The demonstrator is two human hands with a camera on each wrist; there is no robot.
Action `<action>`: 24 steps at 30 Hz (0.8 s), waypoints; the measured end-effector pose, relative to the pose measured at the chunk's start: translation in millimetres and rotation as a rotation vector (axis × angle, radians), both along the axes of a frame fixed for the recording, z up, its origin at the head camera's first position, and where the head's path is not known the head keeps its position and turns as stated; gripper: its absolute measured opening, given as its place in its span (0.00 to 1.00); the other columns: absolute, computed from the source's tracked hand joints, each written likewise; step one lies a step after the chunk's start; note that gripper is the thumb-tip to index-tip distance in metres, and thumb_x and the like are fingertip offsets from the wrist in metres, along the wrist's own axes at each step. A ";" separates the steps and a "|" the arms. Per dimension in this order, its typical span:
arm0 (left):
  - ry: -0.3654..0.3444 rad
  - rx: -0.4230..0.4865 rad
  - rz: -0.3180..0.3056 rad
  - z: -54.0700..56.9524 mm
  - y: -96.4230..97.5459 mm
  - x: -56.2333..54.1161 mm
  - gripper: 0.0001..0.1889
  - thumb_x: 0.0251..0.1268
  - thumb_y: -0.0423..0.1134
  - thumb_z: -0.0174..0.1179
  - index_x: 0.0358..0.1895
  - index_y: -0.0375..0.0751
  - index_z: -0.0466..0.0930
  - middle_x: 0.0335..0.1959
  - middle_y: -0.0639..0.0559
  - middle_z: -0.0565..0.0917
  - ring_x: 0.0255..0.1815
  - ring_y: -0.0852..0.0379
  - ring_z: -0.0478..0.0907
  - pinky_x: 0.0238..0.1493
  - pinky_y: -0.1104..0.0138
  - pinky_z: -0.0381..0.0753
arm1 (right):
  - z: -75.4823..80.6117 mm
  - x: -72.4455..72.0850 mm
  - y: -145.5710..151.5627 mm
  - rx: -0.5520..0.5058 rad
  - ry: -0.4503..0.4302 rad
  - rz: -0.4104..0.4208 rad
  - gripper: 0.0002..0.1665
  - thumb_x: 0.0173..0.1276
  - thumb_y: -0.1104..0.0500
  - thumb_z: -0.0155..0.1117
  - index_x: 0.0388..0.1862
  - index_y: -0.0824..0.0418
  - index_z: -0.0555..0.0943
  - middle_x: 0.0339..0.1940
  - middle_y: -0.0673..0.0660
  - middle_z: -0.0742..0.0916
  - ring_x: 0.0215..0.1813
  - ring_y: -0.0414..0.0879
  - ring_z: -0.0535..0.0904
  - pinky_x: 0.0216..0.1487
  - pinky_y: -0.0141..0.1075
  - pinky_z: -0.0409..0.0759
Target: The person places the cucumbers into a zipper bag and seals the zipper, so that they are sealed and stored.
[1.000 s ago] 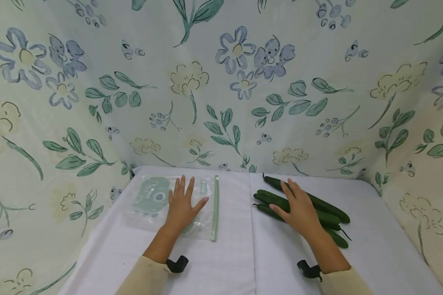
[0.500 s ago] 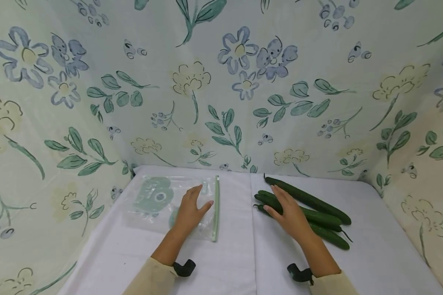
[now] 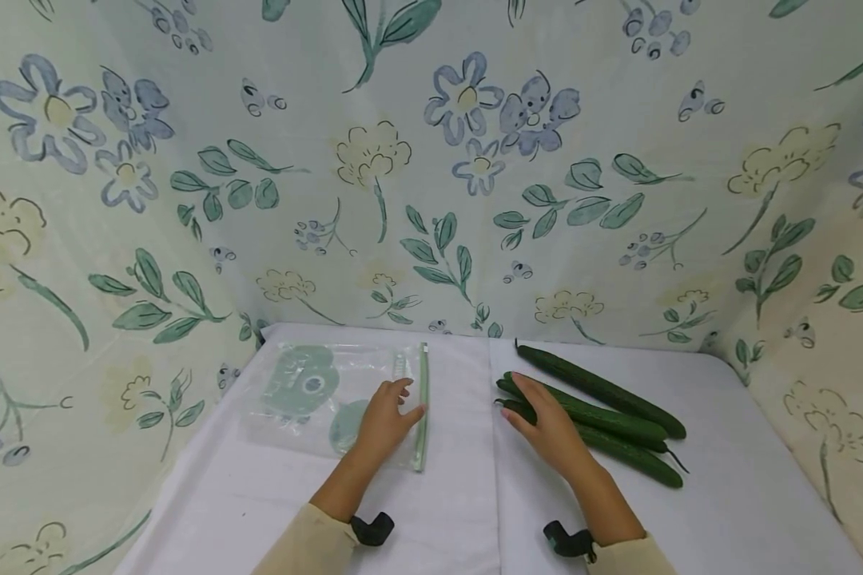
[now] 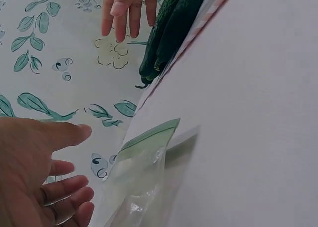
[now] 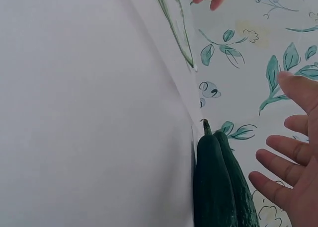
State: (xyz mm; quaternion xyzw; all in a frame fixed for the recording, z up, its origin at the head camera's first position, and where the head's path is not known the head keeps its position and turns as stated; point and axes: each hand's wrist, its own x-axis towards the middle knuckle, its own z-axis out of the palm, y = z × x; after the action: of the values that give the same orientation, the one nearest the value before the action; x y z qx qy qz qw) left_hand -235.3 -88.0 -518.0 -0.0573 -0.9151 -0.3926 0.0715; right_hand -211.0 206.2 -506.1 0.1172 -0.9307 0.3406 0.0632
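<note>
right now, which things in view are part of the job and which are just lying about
Likely part of the job:
clear zip bag, below the left hand
cucumbers, below the right hand

Likely just setting:
white tablecloth
floral fabric backdrop
black devices on both wrists

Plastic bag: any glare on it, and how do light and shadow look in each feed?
Head view: brightest and fairly even, faint glints on the plastic bag; left wrist: greyer, a small bright glare spot low on the bag; right wrist: also dim, cucumbers very dark, a soft shadow on the white cloth beside them.
</note>
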 end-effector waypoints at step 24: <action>-0.129 -0.090 0.002 -14.6 8.5 0.8 0.19 0.56 0.44 0.73 0.45 0.40 0.79 0.30 0.51 0.75 0.28 0.57 0.70 0.29 0.67 0.71 | -16.8 1.1 -25.5 -0.077 -0.114 0.043 0.37 0.70 0.47 0.67 0.75 0.54 0.70 0.76 0.58 0.73 0.75 0.57 0.72 0.73 0.57 0.72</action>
State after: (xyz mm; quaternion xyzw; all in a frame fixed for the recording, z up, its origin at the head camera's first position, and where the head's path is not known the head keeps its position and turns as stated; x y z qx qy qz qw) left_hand -234.5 -79.5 -532.5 -0.0341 -0.9346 -0.3539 0.0102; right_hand -209.8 180.7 -522.9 0.1152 -0.9163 0.3835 0.0071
